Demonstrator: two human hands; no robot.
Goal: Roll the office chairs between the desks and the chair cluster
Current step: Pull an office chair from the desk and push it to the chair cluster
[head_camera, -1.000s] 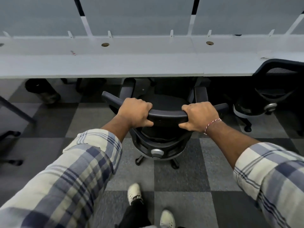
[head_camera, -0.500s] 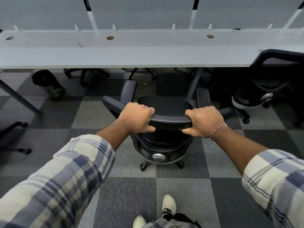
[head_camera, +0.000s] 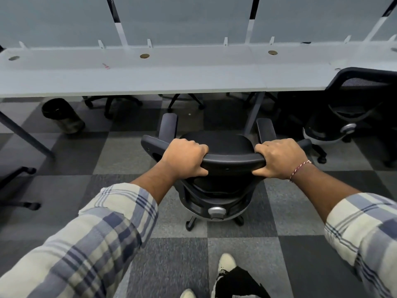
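Gripping the curved top rail of a black office chair [head_camera: 234, 161] at both ends. Left hand [head_camera: 183, 160] wrapped round the rail's left part, fingers curled over the far side, thumb underneath. Right hand [head_camera: 281, 158] wrapped round the right part the same way, with a red-and-white thread bracelet [head_camera: 299, 169] at the wrist.

Seen from behind and above, seat and both armrests pointing toward the long grey tabletop [head_camera: 150, 78]. Standing on checkered grey carpet [head_camera: 120, 155], armrest tips short of the tabletop's front edge, nothing of it tucked beneath.

Farther right, close against the same tabletop: a second black chair [head_camera: 361, 100] with a mesh back. Under the tabletop at left, a dark round bin [head_camera: 62, 116]; just beside it, wheeled bases [head_camera: 111, 102] of more chairs on the far side. At the left edge, part of another chair base [head_camera: 17, 186].

At the bottom, pale shoes [head_camera: 225, 265] on the carpet; plaid sleeves pushed up on both forearms.
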